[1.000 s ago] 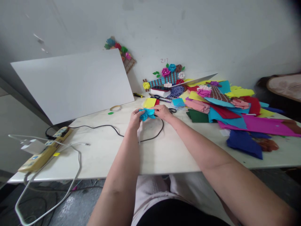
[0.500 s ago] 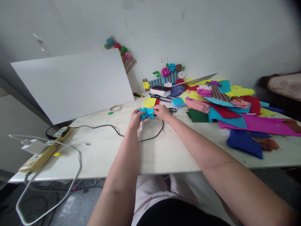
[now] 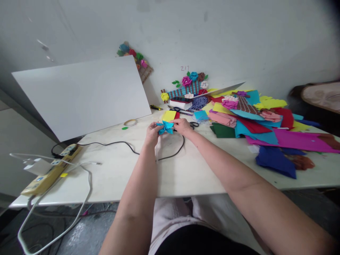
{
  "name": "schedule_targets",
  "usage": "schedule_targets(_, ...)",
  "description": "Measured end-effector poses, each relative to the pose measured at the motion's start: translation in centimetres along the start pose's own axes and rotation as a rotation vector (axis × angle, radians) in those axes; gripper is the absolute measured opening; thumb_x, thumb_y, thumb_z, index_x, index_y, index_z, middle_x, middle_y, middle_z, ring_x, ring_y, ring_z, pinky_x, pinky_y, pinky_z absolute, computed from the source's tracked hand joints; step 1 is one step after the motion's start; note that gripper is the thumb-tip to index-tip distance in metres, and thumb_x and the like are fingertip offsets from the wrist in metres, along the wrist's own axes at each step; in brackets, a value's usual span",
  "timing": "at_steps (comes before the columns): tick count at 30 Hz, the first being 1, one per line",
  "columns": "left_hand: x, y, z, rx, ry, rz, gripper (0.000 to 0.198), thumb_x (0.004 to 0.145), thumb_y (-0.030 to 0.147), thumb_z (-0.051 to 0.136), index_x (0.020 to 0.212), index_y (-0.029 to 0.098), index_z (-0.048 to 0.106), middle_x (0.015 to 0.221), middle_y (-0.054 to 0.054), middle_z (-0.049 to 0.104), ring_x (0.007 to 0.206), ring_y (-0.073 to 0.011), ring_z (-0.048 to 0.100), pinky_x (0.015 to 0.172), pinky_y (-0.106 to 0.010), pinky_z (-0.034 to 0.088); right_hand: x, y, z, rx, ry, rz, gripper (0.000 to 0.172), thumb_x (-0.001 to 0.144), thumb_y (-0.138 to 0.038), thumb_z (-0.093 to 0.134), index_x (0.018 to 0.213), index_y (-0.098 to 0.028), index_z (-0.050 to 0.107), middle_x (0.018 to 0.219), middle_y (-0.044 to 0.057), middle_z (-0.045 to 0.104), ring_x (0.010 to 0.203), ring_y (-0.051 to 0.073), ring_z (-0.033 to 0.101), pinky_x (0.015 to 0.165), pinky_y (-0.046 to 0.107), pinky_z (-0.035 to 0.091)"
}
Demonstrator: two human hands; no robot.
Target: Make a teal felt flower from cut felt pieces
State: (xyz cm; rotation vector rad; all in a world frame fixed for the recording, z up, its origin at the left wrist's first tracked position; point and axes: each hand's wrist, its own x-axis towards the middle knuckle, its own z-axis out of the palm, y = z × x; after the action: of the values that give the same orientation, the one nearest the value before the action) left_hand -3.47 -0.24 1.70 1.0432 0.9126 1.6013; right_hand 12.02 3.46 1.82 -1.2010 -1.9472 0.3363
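A small bright blue paper flower (image 3: 165, 127) is held over the middle of the white table (image 3: 186, 173). My left hand (image 3: 153, 133) pinches its left side, and my right hand (image 3: 182, 126) pinches its right edge. The petals spread between the fingers. Just behind the flower lie yellow paper squares (image 3: 169, 115) with a bit of red beside them. Black-handled scissors (image 3: 194, 124) rest right beside my right hand. A black cable (image 3: 175, 154) loops on the tabletop below the flower.
Colored crepe paper (image 3: 255, 124) is heaped on the right. A yellow power strip (image 3: 47, 173) with white cables sits at the left edge. A white board (image 3: 87, 95) leans on the wall. Further back are a tape roll (image 3: 130, 122), a cutter (image 3: 156, 107) and a phone (image 3: 181, 100).
The blue flower's petals look slightly more spread. Both hands keep their pinch on it and have hardly moved.
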Motion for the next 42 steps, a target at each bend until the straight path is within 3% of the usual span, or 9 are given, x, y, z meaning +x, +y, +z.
schedule_targets(19,0.21,-0.15,-0.23,-0.006,-0.014,0.042,0.022,0.053,0.018,0.070,0.065,0.017,0.052,0.049,0.005,0.048,0.042,-0.0064,0.042,0.041,-0.020,0.031,-0.02,-0.23,-0.01,-0.052,0.075,-0.054,0.027,0.077,-0.016,0.054,0.092,-0.024,0.075,0.095,0.001,0.073,0.092,0.017,0.066,0.076,0.024,0.048)
schedule_targets(26,0.29,-0.16,-0.33,0.001,-0.027,0.048,0.021,0.053,0.019,0.071,0.066,0.017,0.054,0.051,0.004,0.049,0.043,-0.0061,0.042,0.041,-0.020,0.031,-0.01,-0.63,-0.19,-0.024,0.092,-0.004,0.023,0.075,-0.017,0.057,0.086,-0.026,0.075,0.093,-0.001,0.074,0.090,0.016,0.066,0.072,0.023,0.047)
schedule_targets(33,0.44,-0.46,-0.43,-0.020,-0.024,0.065,0.022,0.052,0.019,0.072,0.066,0.016,0.055,0.050,0.005,0.050,0.043,-0.0060,0.043,0.042,-0.020,0.032,0.26,-0.76,-0.06,0.040,0.081,0.108,0.016,0.070,-0.026,0.064,0.079,-0.019,0.075,0.082,0.002,0.074,0.076,0.016,0.066,0.064,0.023,0.046)
schedule_targets(42,0.51,-0.81,-0.51,-0.079,-0.009,0.069,0.023,0.052,0.019,0.074,0.066,0.016,0.055,0.055,0.005,0.054,0.047,-0.0061,0.046,0.046,-0.021,0.036,0.65,-0.41,-0.12,0.075,0.063,0.127,0.012,0.065,-0.021,0.066,0.075,-0.018,0.074,0.075,0.002,0.072,0.070,0.016,0.063,0.062,0.023,0.046)
